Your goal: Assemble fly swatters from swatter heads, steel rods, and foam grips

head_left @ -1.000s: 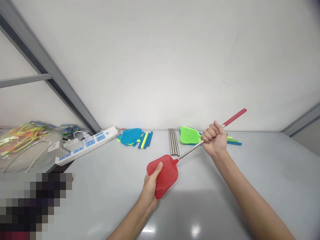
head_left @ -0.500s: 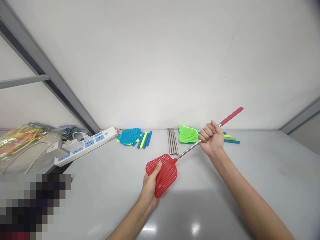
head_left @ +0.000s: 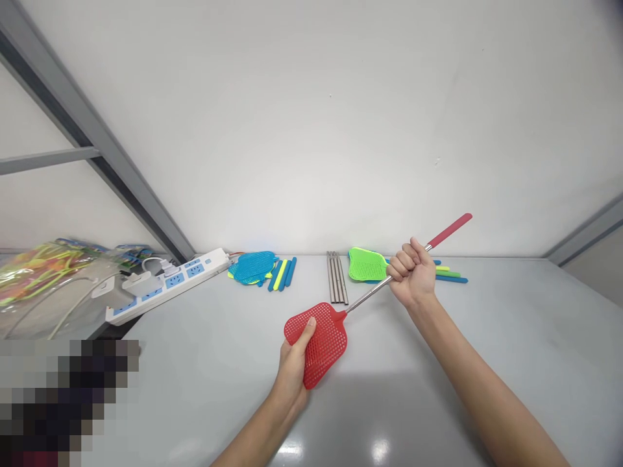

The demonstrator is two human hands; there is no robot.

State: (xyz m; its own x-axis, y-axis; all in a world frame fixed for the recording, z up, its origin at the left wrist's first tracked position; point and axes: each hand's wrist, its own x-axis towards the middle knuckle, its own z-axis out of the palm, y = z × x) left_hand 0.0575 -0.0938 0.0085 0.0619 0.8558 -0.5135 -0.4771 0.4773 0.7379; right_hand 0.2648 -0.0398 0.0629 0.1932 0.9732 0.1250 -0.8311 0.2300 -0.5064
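Note:
A fly swatter (head_left: 327,344) with a red perforated head, a thin metal rod and a dark red grip is held slantwise over the table. My left hand (head_left: 293,363) pinches the red head, thumb on top and fingers underneath. Wrapped round the metal rod is my right hand (head_left: 413,272), just below the grip. Beyond the swatter lie several metal rods (head_left: 337,279) side by side. A green swatter head (head_left: 367,266) rests behind my right hand, with blue, yellow and green sticks partly hidden there.
At the back left lie stacked blue and yellow swatter heads (head_left: 253,267) beside several blue and yellow grips (head_left: 282,275). A white power strip (head_left: 182,282) with plugs runs along the left, near a clear bag (head_left: 43,279) of coloured things. A wall rises behind the grey table (head_left: 195,363).
Almost nothing differs; the whole view has shifted slightly downward. Both hands keep the same hold on the red fly swatter.

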